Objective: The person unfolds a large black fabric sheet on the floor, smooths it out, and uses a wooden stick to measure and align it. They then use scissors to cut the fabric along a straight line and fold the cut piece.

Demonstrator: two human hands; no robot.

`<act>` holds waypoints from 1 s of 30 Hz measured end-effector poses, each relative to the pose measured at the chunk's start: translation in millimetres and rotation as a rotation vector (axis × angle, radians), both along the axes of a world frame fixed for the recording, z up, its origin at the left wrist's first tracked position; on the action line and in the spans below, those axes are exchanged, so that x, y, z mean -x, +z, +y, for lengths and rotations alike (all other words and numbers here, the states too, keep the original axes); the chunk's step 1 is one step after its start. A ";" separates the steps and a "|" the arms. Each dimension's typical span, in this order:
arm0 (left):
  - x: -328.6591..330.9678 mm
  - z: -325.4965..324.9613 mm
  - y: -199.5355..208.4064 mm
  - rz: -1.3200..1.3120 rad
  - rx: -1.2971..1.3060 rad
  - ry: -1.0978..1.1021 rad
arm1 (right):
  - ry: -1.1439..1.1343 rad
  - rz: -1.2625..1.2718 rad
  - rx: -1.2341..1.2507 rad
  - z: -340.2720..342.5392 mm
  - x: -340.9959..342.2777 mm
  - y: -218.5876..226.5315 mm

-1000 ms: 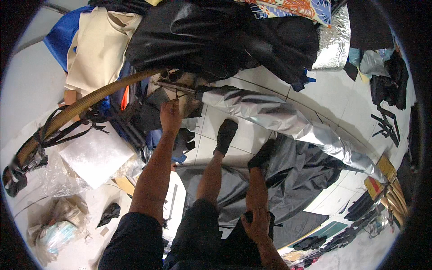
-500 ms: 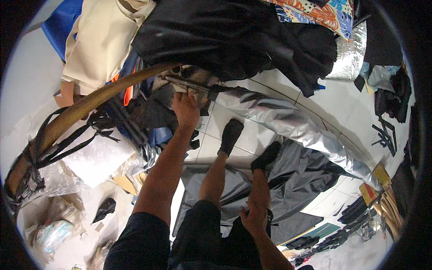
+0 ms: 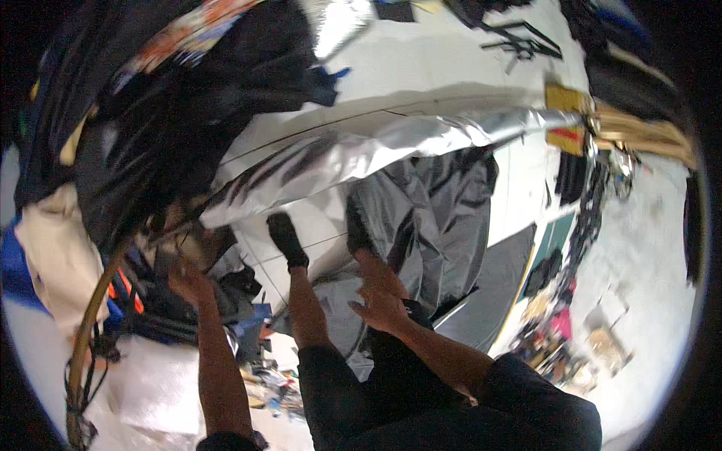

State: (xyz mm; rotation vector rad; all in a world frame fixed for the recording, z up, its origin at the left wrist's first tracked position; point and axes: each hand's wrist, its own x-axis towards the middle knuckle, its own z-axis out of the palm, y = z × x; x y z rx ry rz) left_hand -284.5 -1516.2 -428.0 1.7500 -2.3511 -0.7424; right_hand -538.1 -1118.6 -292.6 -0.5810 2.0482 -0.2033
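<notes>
My left hand (image 3: pixel 189 282) is stretched over a heap of dark cloth (image 3: pixel 162 274) on the left, below one end of a long silver-wrapped roll (image 3: pixel 361 158). Motion smears its fingers, so I cannot make out whether they hold anything. My right hand (image 3: pixel 382 308) hovers by my right knee, its fingers apart and nothing in them. Slanting up to the right, the silver roll lies across the floor beyond my feet. Loose dark grey sheeting (image 3: pixel 425 225) is spread beside my right foot.
A long curved brown pole (image 3: pixel 94 301) arches along the left. Black fabric (image 3: pixel 195 113) is piled at the far left, near cream cloth (image 3: pixel 60 255). Wooden sticks (image 3: pixel 647 139) lie at the far right. Mixed small items (image 3: pixel 549 346) litter the right side.
The whole view has swung to the right, so the roll, the pole and the fabric pile appear farther left. My right hand has risen a little, with its fingers more spread.
</notes>
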 end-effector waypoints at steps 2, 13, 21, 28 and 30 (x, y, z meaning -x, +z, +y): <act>4.9 56.1 38.3 -0.238 0.167 -0.186 | -0.094 0.305 0.218 20.7 7.2 -54.6; 91.4 204.8 162.1 -0.334 -0.728 -0.342 | -0.517 -0.362 -0.353 87.6 1.1 -236.0; 213.1 210.6 188.2 -0.339 -0.530 -0.963 | -1.264 0.053 -0.112 129.0 -11.8 -98.4; 248.2 340.0 259.3 -0.521 -1.166 -1.241 | -1.449 0.226 0.381 183.2 -27.9 151.6; 260.8 414.5 334.5 -0.756 -1.507 -0.669 | -1.436 0.235 0.502 188.2 -45.8 210.2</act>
